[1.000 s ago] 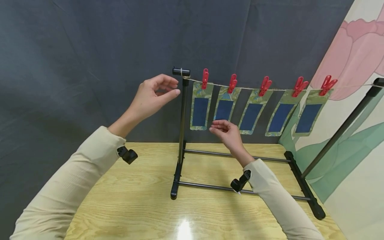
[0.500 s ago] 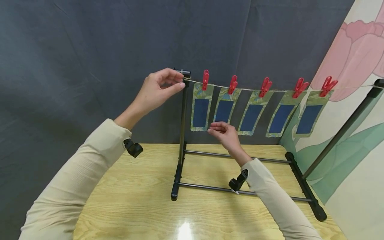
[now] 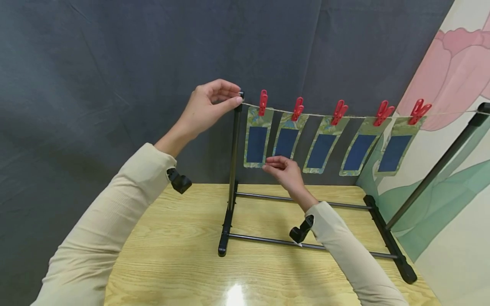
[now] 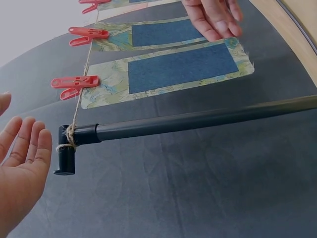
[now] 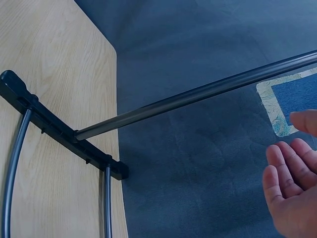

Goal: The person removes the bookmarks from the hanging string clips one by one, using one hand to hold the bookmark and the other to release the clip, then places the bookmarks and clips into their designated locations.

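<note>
My left hand [image 3: 206,106] is raised at the top of the rack's left post [image 3: 233,157], its fingers relaxed and holding nothing. In the left wrist view a gap shows between its fingertips and the leftmost red clothespin [image 4: 79,83]. That clothespin fastens a long card with a marbled green border and a blue centre [image 3: 256,144] to a thin string [image 3: 317,115]. My right hand [image 3: 289,174] is held low beside the card's bottom corner, in front of the second card [image 3: 286,138]. Thumb and fingers stand apart in the right wrist view, with nothing between them.
More such cards hang farther right, including a third card [image 3: 320,151], each under a red clothespin. The black rack stands on a wooden table [image 3: 172,238], with low crossbars [image 3: 264,240] joining its feet. A dark curtain [image 3: 153,51] hangs behind; a flower-patterned panel [image 3: 451,191] is at right.
My left hand has moved right and slightly up, now covering most of the post's top fitting in the head view. My right hand has drifted slightly left toward the leftmost card's lower corner.
</note>
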A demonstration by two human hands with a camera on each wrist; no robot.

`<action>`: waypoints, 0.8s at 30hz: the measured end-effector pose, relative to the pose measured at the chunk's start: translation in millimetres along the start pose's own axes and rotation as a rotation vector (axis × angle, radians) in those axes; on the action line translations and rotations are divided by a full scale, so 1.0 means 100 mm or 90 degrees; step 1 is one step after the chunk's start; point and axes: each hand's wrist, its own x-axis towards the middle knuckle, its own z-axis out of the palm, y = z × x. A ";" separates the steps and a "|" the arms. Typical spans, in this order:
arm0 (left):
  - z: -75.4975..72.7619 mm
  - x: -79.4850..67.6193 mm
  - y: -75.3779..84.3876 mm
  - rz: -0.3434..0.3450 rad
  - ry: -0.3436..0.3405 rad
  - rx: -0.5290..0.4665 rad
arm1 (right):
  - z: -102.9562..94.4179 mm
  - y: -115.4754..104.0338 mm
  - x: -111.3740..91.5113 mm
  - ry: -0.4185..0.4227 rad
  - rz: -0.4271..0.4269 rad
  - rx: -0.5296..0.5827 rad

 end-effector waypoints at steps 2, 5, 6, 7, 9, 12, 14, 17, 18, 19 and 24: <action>0.01 0.02 0.00 -0.005 0.002 -0.001 | 0.00 0.00 0.01 -0.004 0.005 -0.002; 0.02 0.05 0.00 -0.012 0.002 -0.002 | 0.01 -0.01 0.01 -0.011 0.009 -0.002; 0.02 0.06 0.00 -0.015 0.001 -0.004 | 0.01 -0.01 0.01 -0.015 0.009 -0.002; 0.02 0.07 0.01 -0.018 0.001 -0.006 | 0.02 -0.02 0.01 -0.017 0.008 -0.003; 0.03 0.10 0.01 -0.024 0.003 -0.015 | 0.03 -0.03 0.01 -0.018 0.007 -0.005; 0.05 0.13 0.01 -0.031 0.005 -0.025 | 0.04 -0.04 0.01 -0.020 0.008 -0.006; 0.07 0.15 0.01 -0.033 0.004 -0.026 | 0.05 -0.04 0.01 -0.020 0.011 -0.005; 0.12 0.17 0.00 -0.035 -0.003 -0.018 | 0.06 -0.04 0.02 -0.017 0.015 -0.005; 0.13 0.18 0.00 -0.034 -0.006 -0.016 | 0.07 -0.03 0.02 -0.017 0.015 -0.008; 0.15 0.19 0.00 -0.033 -0.008 -0.014 | 0.07 -0.03 0.02 -0.017 0.013 -0.012; 0.20 0.23 -0.01 -0.032 -0.009 -0.019 | 0.09 -0.02 0.04 -0.015 0.004 -0.022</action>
